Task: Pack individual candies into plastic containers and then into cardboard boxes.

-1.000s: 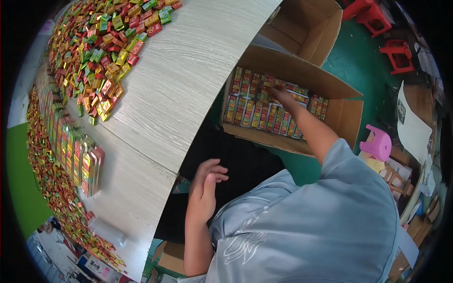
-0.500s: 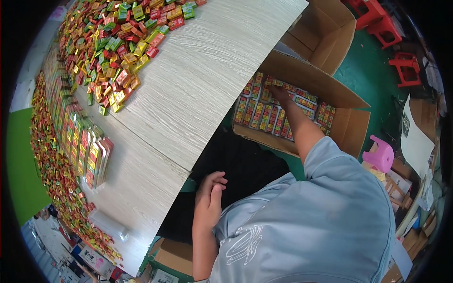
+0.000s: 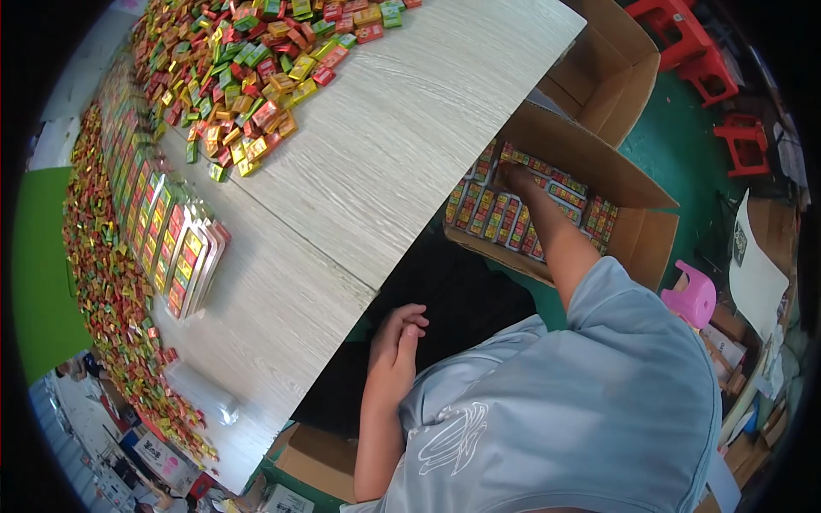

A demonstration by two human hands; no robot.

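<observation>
My right hand [image 3: 516,179] reaches down into an open cardboard carton [image 3: 590,147] to the right of the table. It touches the rows of clear packs [image 3: 492,215] filled with small red, yellow and green wrapped pieces. Its fingers are dark and partly hidden, so their grip cannot be made out. Over my lap, beside the table edge, my left hand [image 3: 397,346] is open and holds nothing, its fingers loosely bent and the thumb apart.
The pale wooden table [image 3: 368,162] bears a heap of small wrapped pieces [image 3: 256,94], a row of filled packs [image 3: 184,256] and empty clear trays [image 3: 198,392]. Another carton [image 3: 611,64] stands behind the first. Red stools [image 3: 740,145] and a pink stool [image 3: 691,295] are on the green floor.
The whole view has shifted, so table and carton appear farther right. My right hand remains inside the carton among the packs; my left hand stays over my lap.
</observation>
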